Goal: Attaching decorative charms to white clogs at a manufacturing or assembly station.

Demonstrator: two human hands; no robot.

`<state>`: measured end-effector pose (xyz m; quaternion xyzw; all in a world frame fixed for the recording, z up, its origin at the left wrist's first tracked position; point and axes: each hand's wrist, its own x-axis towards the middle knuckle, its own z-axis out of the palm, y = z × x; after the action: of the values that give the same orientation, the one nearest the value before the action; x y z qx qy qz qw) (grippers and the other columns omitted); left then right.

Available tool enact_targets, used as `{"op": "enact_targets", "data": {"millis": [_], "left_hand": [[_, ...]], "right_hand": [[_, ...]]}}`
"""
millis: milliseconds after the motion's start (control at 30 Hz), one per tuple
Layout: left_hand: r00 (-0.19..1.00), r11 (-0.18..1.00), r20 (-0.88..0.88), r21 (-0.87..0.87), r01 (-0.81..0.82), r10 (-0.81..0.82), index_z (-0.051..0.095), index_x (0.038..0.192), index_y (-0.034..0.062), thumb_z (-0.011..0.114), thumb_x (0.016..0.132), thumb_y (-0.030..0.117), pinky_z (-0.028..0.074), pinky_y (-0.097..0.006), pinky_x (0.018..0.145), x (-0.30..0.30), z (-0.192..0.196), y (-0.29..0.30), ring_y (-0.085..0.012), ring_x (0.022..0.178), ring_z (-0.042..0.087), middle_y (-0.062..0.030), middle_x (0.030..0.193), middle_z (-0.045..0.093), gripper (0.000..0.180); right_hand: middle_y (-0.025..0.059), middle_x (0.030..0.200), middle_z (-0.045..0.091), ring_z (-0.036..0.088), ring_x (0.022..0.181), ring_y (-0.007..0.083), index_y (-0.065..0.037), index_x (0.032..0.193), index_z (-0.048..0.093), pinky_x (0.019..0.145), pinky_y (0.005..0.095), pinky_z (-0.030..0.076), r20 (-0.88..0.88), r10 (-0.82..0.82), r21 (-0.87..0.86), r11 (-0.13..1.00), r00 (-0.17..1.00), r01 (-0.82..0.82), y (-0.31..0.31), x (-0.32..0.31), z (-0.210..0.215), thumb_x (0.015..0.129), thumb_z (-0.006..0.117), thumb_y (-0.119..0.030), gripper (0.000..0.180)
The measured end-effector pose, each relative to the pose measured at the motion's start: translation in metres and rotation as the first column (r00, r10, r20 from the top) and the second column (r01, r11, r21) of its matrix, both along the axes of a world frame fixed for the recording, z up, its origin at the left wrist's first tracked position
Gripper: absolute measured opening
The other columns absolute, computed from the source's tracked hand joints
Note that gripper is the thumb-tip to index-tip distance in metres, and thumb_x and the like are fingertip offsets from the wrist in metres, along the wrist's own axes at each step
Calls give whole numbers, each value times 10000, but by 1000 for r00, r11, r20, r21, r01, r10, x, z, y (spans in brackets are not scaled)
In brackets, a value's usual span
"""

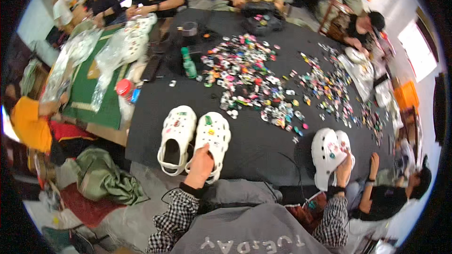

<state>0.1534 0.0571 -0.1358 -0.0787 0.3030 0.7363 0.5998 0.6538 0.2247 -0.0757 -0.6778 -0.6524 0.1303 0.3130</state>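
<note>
The black table [263,131] fills the middle of the frame; small colourful charms [254,75] lie scattered across its upper centre; a white clog pair [194,136] sits lower left of centre, long axes pointing up the frame; the left hand [200,165] grips the nearer clog's heel; the right hand [343,168], lower right, clasps another white clog [327,153].

There is one view, from a wide fisheye camera on the person's head, looking steeply down and forward over the black desk [263,136]. The near edge and the person's own forearms lie close below; the far side and the seated people curve away toward the rim.
</note>
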Motion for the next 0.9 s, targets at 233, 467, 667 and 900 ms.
{"op": "enact_targets", "data": {"millis": [233,467,667,900], "left_hand": [[999,992,-17,-123,-42,40,482,1201,-76,467,929,85,437,-339,906,0,-11,-2,-263,1053,555,-156,1150,576,316],[890,990,-436,-93,104,-134,554,1089,-76,477,945,213,454,-333,783,-1,-4,7,-220,896,576,-141,944,607,331],[-130,999,-991,-33,3,-32,439,1257,-9,448,916,75,400,-362,865,14,-44,-19,-324,990,501,-213,1054,521,352],[335,996,-939,-59,68,-78,494,1220,30,439,967,174,412,-277,681,27,-43,-9,-150,787,478,-82,960,519,296]], "right_hand": [[114,1181,550,499,1132,214,29,1231,480,985,316,350,-182,327,39,945,927,-325,-18,-125,92,813,540,-30,427],[89,1152,534,546,1038,164,-23,1258,442,918,293,447,-651,540,-106,631,533,-769,-29,-342,164,917,464,-123,356],[76,1177,553,511,1090,149,-20,1214,500,941,285,407,-710,697,-97,46,102,-994,-32,-571,142,815,627,-21,419],[249,1063,600,576,1016,360,-15,1178,538,887,379,439,-187,980,167,-38,-70,-985,-32,-859,149,792,587,-154,413]]}}
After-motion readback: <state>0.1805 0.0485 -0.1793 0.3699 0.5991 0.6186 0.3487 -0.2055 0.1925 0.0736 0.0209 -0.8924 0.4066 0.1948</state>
